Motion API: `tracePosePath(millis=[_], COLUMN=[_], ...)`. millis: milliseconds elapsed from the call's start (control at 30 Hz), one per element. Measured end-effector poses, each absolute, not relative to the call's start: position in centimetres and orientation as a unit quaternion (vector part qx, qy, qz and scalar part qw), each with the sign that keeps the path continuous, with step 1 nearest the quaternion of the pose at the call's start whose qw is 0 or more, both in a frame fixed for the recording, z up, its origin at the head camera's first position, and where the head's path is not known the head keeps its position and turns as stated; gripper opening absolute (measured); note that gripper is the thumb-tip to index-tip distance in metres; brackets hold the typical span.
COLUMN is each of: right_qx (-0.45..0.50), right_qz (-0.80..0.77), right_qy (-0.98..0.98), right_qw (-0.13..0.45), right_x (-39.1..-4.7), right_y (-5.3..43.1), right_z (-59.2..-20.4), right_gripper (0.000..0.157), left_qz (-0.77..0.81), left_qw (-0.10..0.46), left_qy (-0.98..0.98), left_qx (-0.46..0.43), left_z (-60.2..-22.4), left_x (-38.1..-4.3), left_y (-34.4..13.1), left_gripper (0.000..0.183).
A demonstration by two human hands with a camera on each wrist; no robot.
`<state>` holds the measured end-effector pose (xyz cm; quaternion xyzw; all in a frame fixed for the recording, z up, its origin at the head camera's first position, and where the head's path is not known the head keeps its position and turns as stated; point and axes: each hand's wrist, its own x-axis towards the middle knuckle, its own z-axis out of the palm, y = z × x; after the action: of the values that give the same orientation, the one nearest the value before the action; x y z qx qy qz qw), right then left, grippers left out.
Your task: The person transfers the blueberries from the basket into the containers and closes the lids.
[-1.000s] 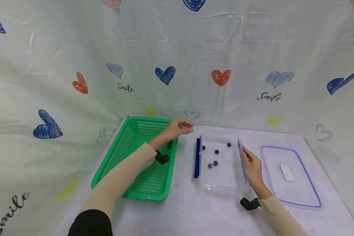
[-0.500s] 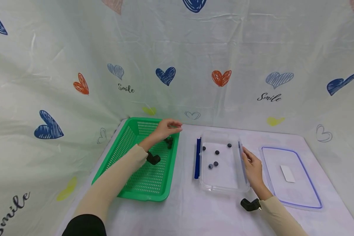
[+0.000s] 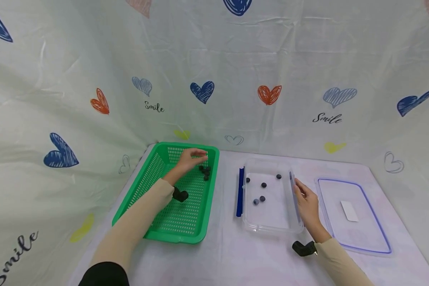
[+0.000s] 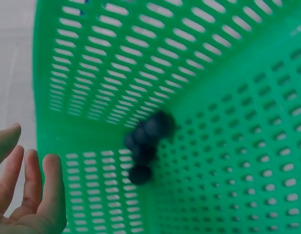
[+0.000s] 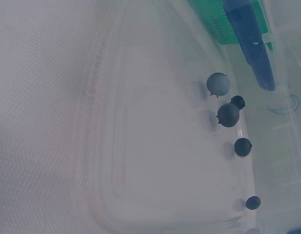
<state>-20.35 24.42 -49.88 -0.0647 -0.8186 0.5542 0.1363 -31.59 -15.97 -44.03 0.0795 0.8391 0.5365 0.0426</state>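
Note:
My left hand point(image 3: 189, 161) is over the far right part of the green basket point(image 3: 163, 234), its fingers loosely bent. In the left wrist view nothing shows between the fingers point(image 4: 52, 180). Several blueberries point(image 3: 205, 177) lie clustered in the basket's far right corner, below that hand. My right hand point(image 3: 307, 202) holds the right side of a clear plastic container point(image 3: 271, 229); it does not appear in the right wrist view. Several more blueberries point(image 5: 228, 115) lie apart on the container's floor, two of them close together near its left front.
A blue clip flap point(image 3: 240, 192) stands out along the container's left side. To the right lies a clear lid point(image 3: 364, 234) with a blue seal and a white label. A heart-print sheet point(image 3: 236, 59) hangs behind the table.
My left hand has moved left from the basket's far right rim to over its inside, uncovering the blueberries in the corner. My right hand and the container keep their place.

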Motion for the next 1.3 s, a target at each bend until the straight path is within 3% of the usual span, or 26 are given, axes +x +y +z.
tracePosePath(millis=[367,1300], right_qx=[-0.067,-0.074], right_qz=[0.554,0.561], right_qy=[-0.819,-0.814], right_qw=[0.134,0.131], right_x=[-20.2,-20.7], right_y=[24.4,24.6], right_z=[-49.9,-50.2], right_gripper=[0.042,0.040], left_qz=[0.509,0.480], left_qw=[0.009,-0.023], left_qy=[0.860,0.877], left_qx=[0.027,0.014], left_z=[-46.8,-50.6], left_x=[-32.1,-32.5], left_y=[-17.0,-17.3], left_gripper=[0.031,0.020])
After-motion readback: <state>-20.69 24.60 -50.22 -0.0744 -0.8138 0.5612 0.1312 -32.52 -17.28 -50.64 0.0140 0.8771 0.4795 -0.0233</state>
